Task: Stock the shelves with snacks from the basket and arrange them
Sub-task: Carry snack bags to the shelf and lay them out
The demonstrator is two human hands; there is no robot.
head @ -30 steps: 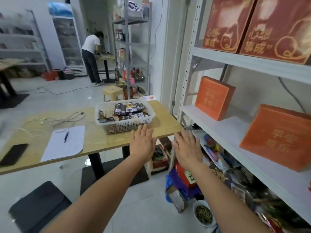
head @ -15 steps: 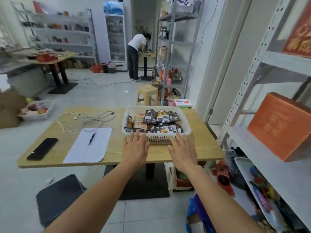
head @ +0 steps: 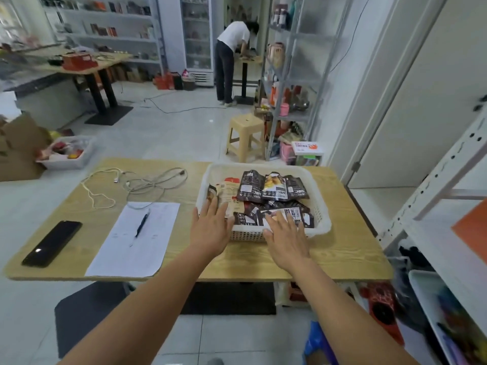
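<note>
A white plastic basket stands on the wooden table, holding several dark snack packets and a pale packet. My left hand reaches over the basket's near left rim, fingers straight and spread, above the pale packet. Just to its right, my right hand hovers over the near rim with straight fingers, fingertips at a dark packet. Neither hand holds anything. At the right edge stands the white shelf unit with an orange box.
On the table's left lie a phone, a paper sheet with a pen and coiled cables. A beige stool and a metal rack stand beyond. A person bends over a far table. Clutter fills the floor under the shelf.
The view has swung left from the shelf to the table. Both hands have moved forward from short of the basket to over its near rim.
</note>
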